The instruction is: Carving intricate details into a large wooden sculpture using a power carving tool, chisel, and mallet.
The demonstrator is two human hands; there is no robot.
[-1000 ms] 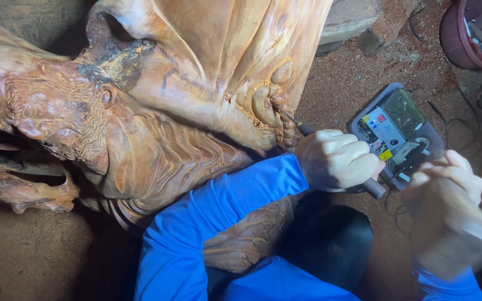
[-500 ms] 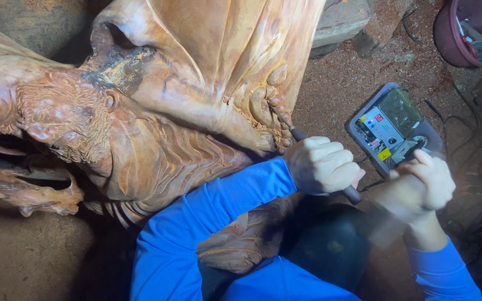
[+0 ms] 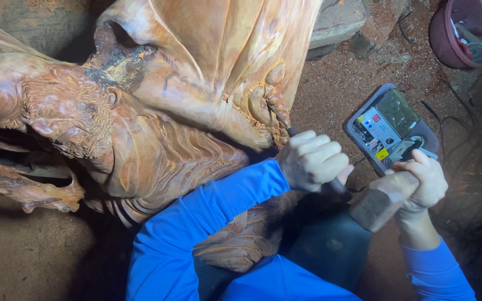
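Note:
A large reddish-brown wooden sculpture (image 3: 157,111) with carved folds and a bearded head fills the left and top of the view. My left hand (image 3: 311,161) is shut on a thin chisel (image 3: 282,120), whose tip rests in the carved detail at the sculpture's right side. My right hand (image 3: 422,181) grips a wooden mallet (image 3: 380,202), whose block head sits right at the chisel's butt end. Both arms wear blue sleeves.
A grey electronic control box (image 3: 389,125) with a small display lies on the reddish dirt floor behind my hands, with cables beside it. A dark red bucket (image 3: 458,33) holding tools stands at the top right. A flat stone (image 3: 338,22) lies above.
My right hand has swung the mallet down and left to the chisel's end. The left hand and chisel have stayed at the same carved spot.

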